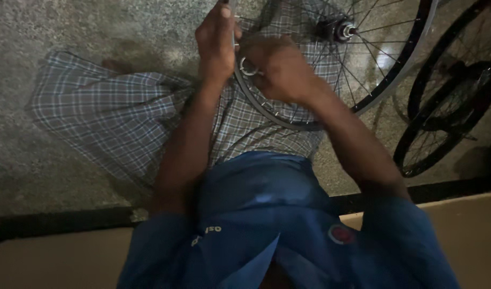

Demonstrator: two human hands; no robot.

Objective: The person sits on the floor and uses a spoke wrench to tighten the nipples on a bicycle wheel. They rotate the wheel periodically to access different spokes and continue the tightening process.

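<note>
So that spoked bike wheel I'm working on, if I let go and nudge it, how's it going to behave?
The wheel stands on edge against your lap, so it would probably roll or tip sideways once both hands leave. Its thin rim and open wire spokes suggest it is light for its size, yet stiff. The left hand and right hand grip the rim; bare metal may feel slippery.

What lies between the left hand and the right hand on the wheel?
In the head view, only a short stretch of the silver rim lies between left hand and right hand, beside a small metal ring.
</note>
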